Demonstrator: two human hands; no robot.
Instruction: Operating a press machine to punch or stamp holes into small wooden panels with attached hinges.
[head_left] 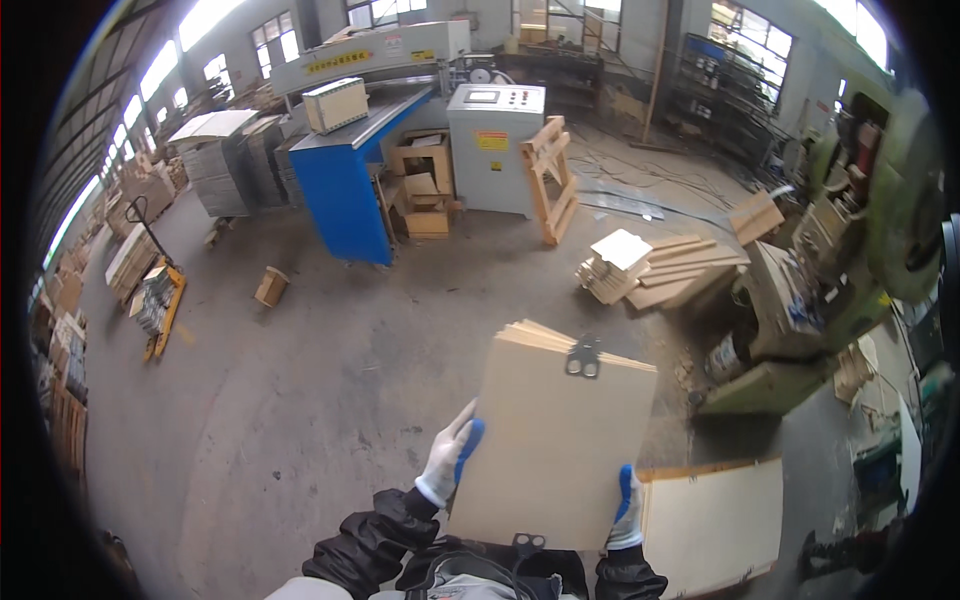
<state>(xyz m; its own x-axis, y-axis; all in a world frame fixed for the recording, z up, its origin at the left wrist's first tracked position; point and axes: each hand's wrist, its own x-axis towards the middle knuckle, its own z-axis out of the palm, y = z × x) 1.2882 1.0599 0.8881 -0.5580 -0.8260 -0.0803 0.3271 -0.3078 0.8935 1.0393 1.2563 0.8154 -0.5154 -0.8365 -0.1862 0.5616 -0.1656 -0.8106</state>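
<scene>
My left hand [450, 455], in a white-and-blue glove, grips the left edge of a stack of thin beige boards [555, 440]. My right hand [627, 505], gloved alike, holds its right edge. A black metal piece with two holes [583, 357] sits on the stack's top edge, and a similar piece [529, 543] shows at its bottom edge. Behind my right hand, at lower right, lies another pale sheet stack [715, 520].
A green machine [895, 200] stands at right, with loose boards [675, 270] beside it. Ahead are a blue-sided machine table [340, 200], a grey control cabinet [495, 165] and a wooden frame [550, 180]. A yellow pallet truck [165, 305] is at left.
</scene>
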